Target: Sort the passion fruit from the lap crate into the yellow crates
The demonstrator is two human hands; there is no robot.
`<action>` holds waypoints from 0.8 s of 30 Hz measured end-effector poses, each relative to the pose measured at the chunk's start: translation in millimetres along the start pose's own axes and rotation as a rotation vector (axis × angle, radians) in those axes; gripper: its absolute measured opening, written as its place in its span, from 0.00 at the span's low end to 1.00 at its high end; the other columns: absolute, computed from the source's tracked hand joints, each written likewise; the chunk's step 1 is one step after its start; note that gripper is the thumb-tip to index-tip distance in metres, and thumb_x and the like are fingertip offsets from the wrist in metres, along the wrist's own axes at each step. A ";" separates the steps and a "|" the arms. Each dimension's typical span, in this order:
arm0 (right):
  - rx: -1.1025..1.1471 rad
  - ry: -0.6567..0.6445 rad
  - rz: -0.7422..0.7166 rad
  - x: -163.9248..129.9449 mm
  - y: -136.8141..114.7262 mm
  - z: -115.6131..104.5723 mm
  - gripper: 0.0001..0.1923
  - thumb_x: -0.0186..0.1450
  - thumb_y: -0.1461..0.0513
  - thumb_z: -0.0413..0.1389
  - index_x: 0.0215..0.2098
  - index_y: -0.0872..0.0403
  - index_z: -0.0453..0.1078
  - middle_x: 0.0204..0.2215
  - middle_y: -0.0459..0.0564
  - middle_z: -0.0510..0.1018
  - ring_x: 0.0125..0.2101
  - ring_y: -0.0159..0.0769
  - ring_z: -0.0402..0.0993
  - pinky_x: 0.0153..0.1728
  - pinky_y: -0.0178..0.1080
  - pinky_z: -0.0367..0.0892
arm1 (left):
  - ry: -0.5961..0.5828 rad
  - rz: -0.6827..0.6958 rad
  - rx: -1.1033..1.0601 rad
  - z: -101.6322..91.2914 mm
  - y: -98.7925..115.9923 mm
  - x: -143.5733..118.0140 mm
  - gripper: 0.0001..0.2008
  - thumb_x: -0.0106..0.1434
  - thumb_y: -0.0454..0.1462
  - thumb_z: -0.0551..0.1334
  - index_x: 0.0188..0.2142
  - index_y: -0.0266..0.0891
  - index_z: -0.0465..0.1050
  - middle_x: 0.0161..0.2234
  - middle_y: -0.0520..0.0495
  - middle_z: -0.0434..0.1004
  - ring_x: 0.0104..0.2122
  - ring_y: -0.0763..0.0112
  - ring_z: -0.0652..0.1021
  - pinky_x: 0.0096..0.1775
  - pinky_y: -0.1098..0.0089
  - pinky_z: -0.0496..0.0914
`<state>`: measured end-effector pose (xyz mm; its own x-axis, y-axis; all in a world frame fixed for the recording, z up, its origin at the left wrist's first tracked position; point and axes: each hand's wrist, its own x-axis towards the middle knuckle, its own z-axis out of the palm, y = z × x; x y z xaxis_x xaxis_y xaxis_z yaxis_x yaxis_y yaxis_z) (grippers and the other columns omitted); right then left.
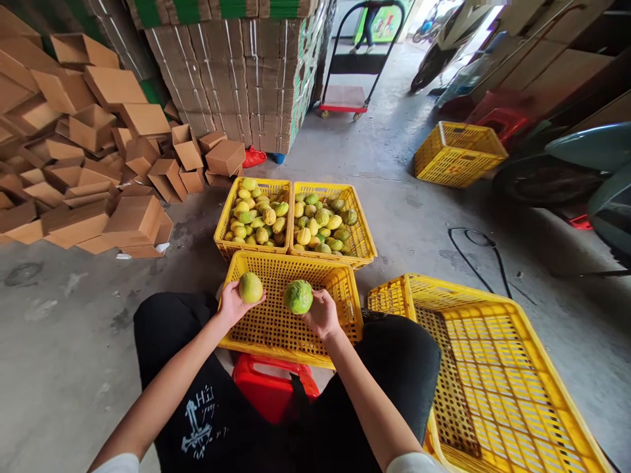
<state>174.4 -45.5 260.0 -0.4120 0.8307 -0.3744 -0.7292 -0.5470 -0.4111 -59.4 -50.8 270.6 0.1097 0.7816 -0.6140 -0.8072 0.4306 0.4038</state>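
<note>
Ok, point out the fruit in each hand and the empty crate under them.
left fruit [250, 287], head view, middle of its skin
right fruit [298, 296], head view, middle of its skin
empty crate [276, 326], head view, bare mesh floor

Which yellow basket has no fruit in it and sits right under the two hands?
The basket between the knees, just under the left hand and right hand. The two baskets behind it are full of fruit, and the others sit off to the right.

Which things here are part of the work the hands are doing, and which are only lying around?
In use: left hand holding yellow-green fruit; right hand holding green fruit; near crate; two fruit crates.
Lying about: boxes, cart, cable, far crate.
</note>
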 end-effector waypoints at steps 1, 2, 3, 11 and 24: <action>-0.001 0.002 0.003 0.0 1.2 0.5 0.17 0.53 0.59 0.60 0.41 0.51 0.73 0.40 0.52 0.83 0.49 0.52 0.79 0.46 0.54 0.76 | 0.002 -0.005 0.008 -1.6 0.5 0.0 0.23 0.63 0.38 0.56 0.56 0.32 0.68 0.40 0.34 0.81 0.43 0.49 0.82 0.46 0.50 0.75; -0.005 0.006 0.003 -0.1 2.3 1.2 0.18 0.54 0.59 0.62 0.43 0.51 0.73 0.40 0.51 0.83 0.48 0.51 0.79 0.46 0.53 0.76 | 0.002 -0.013 0.021 -2.8 0.7 0.1 0.22 0.64 0.38 0.56 0.57 0.33 0.67 0.40 0.35 0.81 0.43 0.49 0.82 0.47 0.49 0.75; -0.009 0.012 0.003 -0.3 3.1 2.0 0.19 0.55 0.59 0.63 0.45 0.50 0.73 0.40 0.51 0.83 0.47 0.50 0.80 0.45 0.52 0.77 | 0.001 -0.022 0.037 -3.7 0.6 0.3 0.21 0.65 0.38 0.57 0.57 0.34 0.67 0.40 0.36 0.81 0.43 0.50 0.82 0.47 0.49 0.75; 0.021 0.054 0.044 1.6 5.4 0.0 0.19 0.60 0.51 0.66 0.46 0.50 0.73 0.35 0.48 0.82 0.39 0.44 0.81 0.38 0.50 0.80 | -0.075 -0.064 0.187 0.1 -9.6 1.2 0.17 0.64 0.36 0.63 0.52 0.42 0.67 0.38 0.42 0.80 0.34 0.53 0.84 0.36 0.57 0.77; 0.087 -0.005 0.010 1.1 -1.4 -6.2 0.11 0.57 0.58 0.61 0.39 0.53 0.74 0.38 0.55 0.83 0.47 0.54 0.79 0.45 0.59 0.76 | -0.161 -0.029 0.088 37.6 -24.9 9.6 0.25 0.63 0.35 0.59 0.61 0.45 0.64 0.44 0.43 0.79 0.40 0.56 0.83 0.46 0.50 0.76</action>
<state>178.4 -44.5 255.0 -0.4221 0.8261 -0.3734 -0.7696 -0.5442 -0.3339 -16.5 -37.1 280.2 0.2293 0.8276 -0.5123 -0.7491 0.4861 0.4500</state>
